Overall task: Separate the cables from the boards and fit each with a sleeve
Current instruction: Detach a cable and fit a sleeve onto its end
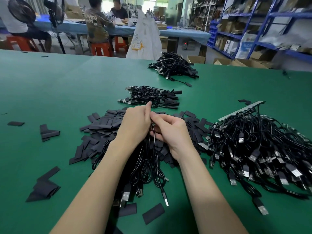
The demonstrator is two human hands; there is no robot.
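Currently green table [50, 90] carries cable heap [263, 146] at right, sleeve pile [101, 125] centre. Left hand [135, 125] and right hand [170, 130], fingers curled, grip cable bundle [148, 166] over sleeves.

A green worktop [59, 92] carries sleeves [101, 125] at centre (flat, black), cables [263, 146] at 3 o'clock, sleeved bundles [155, 96] at 12.

Both hands, left hand [135, 123] and right hand [170, 132], grip a black cable bundle [148, 159] above the sleeve pile [101, 127].
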